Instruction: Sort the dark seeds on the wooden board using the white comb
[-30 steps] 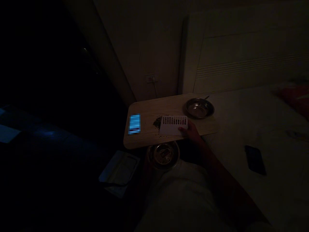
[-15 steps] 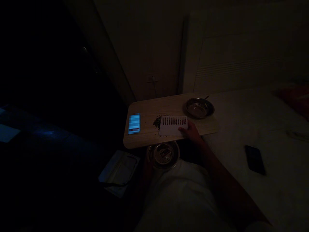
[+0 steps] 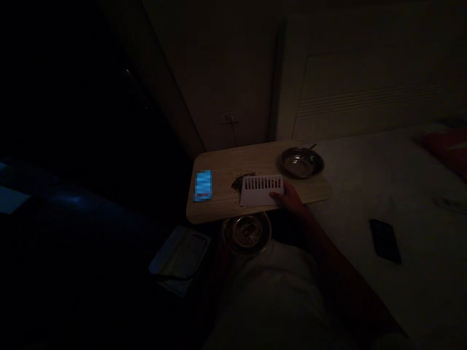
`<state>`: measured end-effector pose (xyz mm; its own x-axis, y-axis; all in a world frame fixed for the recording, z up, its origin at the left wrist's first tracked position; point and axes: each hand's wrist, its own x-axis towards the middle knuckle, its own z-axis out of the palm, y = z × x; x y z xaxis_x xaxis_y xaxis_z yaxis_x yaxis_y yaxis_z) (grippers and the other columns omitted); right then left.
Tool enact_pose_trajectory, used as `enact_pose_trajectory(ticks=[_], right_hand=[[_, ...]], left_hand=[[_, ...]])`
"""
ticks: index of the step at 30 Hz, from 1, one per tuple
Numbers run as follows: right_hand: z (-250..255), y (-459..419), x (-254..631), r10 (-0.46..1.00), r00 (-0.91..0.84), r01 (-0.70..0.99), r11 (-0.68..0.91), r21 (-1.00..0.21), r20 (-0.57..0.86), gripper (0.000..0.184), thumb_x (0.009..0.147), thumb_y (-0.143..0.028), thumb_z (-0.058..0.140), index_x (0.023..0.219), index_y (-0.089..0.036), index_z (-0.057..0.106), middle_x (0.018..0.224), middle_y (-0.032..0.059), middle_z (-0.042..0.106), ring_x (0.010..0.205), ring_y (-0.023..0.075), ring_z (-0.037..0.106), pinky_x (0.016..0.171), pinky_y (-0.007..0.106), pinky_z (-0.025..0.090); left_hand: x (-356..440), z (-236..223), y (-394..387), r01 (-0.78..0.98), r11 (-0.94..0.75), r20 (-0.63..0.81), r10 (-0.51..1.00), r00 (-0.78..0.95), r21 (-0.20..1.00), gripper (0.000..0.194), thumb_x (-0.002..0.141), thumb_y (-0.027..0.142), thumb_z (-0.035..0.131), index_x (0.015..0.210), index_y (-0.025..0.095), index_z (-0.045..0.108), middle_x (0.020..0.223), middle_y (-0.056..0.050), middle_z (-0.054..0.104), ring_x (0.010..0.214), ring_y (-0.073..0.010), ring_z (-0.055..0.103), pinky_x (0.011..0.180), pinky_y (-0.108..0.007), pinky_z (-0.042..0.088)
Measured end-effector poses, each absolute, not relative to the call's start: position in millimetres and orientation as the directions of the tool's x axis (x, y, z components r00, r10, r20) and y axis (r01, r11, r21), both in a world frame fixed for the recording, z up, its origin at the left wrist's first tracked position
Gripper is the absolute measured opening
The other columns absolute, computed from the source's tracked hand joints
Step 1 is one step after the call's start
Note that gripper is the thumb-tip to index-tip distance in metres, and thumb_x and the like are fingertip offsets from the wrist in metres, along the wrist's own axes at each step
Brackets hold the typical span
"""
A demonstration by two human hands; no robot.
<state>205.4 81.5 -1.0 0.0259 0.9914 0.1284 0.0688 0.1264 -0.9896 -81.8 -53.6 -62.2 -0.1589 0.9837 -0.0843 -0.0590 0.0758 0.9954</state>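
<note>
In a very dark room my right hand (image 3: pixel 289 197) grips the right edge of a white slotted plastic scraper (image 3: pixel 260 190) that rests on a small wooden table (image 3: pixel 226 206). A little heap of dark grains (image 3: pixel 239 182) lies against the scraper's left end. Just below the table's near edge a steel bowl (image 3: pixel 247 233) sits at my lap; my left hand seems to be beneath it, lost in shadow. A second steel bowl (image 3: pixel 302 162) stands on the table's far right corner.
A lit phone (image 3: pixel 203 185) lies on the table's left side. A dark phone (image 3: pixel 385 240) rests on the bed at right. A pale tray (image 3: pixel 179 258) lies on the floor at lower left. A wall socket (image 3: pixel 228 117) and headboard stand behind.
Nothing has moved noticeably; only the room's dim light flickers between frames.
</note>
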Motion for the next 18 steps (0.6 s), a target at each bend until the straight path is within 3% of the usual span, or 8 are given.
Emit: enact_pose_trajectory(ticks=[7,12,18], right_hand=[[4,79,205,0.995,-0.007,0.05,0.104,-0.993,0.104,0.049,0.066,-0.04,0.083,0.108,-0.022,0.067,0.112,0.0079,0.077,0.101,0.0274,0.07,0.093,0.045,0.057],[4,78,204,0.994,0.028,0.046,0.106,-0.993,0.108,0.047,0.067,-0.04,0.082,0.108,-0.022,0.067,0.111,0.0072,0.076,0.099,0.0264,0.07,0.092,0.043,0.057],[5,79,205,0.993,0.007,0.08,0.119,-0.99,0.12,0.046,0.068,-0.041,0.082,0.107,-0.022,0.068,0.11,0.0075,0.077,0.098,0.0268,0.07,0.09,0.043,0.057]], left_hand=[[-82,-61,-56,-0.091,0.093,-0.105,0.985,-0.138,0.992,0.079,0.083,0.045,0.07,0.155,0.027,0.044,0.164,-0.009,0.044,0.153,-0.0333,0.036,0.125,-0.047,0.031],[-85,-64,-56,-0.068,0.138,-0.147,0.976,-0.162,0.988,0.078,0.077,0.048,0.075,0.148,0.026,0.054,0.158,-0.01,0.052,0.153,-0.0358,0.035,0.126,-0.049,0.029],[-79,-51,-57,-0.099,0.09,-0.105,0.982,-0.154,0.991,0.078,0.076,0.049,0.074,0.147,0.025,0.054,0.158,-0.01,0.053,0.151,-0.0351,0.039,0.125,-0.048,0.032]])
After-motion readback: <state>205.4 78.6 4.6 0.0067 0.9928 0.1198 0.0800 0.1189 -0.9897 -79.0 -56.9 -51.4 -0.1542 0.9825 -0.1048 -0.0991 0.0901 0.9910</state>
